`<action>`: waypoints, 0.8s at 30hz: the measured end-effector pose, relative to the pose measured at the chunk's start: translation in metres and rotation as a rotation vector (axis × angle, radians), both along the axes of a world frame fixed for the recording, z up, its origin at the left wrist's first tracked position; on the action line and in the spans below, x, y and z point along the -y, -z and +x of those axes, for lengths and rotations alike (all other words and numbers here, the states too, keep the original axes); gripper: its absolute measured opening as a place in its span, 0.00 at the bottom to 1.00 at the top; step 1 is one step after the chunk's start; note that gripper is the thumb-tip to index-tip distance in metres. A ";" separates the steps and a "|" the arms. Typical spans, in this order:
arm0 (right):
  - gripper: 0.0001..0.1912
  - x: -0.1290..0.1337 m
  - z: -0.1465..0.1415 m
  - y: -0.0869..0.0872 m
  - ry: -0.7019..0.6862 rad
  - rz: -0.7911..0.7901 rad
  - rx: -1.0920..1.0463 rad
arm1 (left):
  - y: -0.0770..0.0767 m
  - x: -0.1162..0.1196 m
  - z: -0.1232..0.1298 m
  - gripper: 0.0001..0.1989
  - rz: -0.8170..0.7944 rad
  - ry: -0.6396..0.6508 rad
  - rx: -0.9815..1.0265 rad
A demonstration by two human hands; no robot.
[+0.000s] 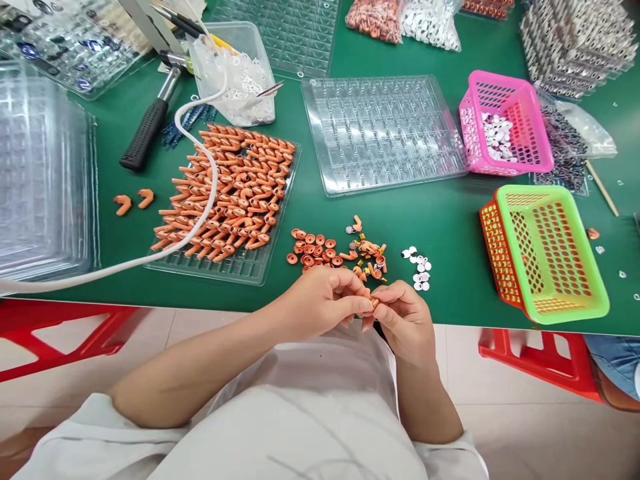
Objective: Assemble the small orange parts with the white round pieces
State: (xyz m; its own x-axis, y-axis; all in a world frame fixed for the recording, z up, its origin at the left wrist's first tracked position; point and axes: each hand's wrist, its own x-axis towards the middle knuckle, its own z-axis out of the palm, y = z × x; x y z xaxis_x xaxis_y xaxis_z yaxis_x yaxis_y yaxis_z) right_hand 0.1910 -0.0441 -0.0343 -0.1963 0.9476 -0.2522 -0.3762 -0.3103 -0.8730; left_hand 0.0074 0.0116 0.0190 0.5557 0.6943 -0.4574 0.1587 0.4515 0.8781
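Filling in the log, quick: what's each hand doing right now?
Left hand: closed, pinching a small orange piece.
Right hand: closed, apparently pinching that same piece.

On the green table (435, 220) I saw a hammer (150, 124), a clear tray (380, 133), two nested baskets (575, 308), orange caps (318, 251) and white discs (424, 277).

Orange part (373, 303), small: we record it held up between the fingertips of the left hand (323, 300) and right hand (409, 321), by the near edge of the green table (455, 267). Fingers cover most of it; we cannot tell its full outline or tilt.
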 end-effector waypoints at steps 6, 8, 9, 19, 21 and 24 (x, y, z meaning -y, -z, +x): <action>0.05 0.000 -0.004 -0.002 -0.001 0.012 -0.093 | -0.001 0.003 -0.001 0.07 0.097 -0.017 -0.009; 0.05 -0.001 -0.006 -0.002 0.003 0.016 -0.115 | -0.002 0.004 -0.001 0.07 0.149 -0.024 -0.012; 0.05 -0.001 -0.007 -0.001 0.007 0.016 -0.124 | -0.002 0.004 -0.001 0.07 0.186 -0.031 -0.018; 0.04 -0.004 -0.008 -0.002 0.032 0.007 -0.177 | 0.002 0.009 0.001 0.08 0.446 -0.091 -0.088; 0.04 -0.003 -0.008 -0.001 0.034 0.019 -0.158 | 0.002 0.009 0.001 0.08 0.376 -0.089 -0.057; 0.04 -0.002 -0.006 0.000 0.029 0.026 -0.123 | 0.004 0.009 0.000 0.07 0.207 -0.092 0.036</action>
State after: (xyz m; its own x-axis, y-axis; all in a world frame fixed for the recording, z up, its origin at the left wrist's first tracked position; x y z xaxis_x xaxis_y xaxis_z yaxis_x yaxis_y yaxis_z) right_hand 0.1845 -0.0425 -0.0343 -0.1969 0.9591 -0.2033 -0.4890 -0.2758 -0.8275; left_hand 0.0074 0.0024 0.0151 0.4992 0.8198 -0.2804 0.0918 0.2718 0.9580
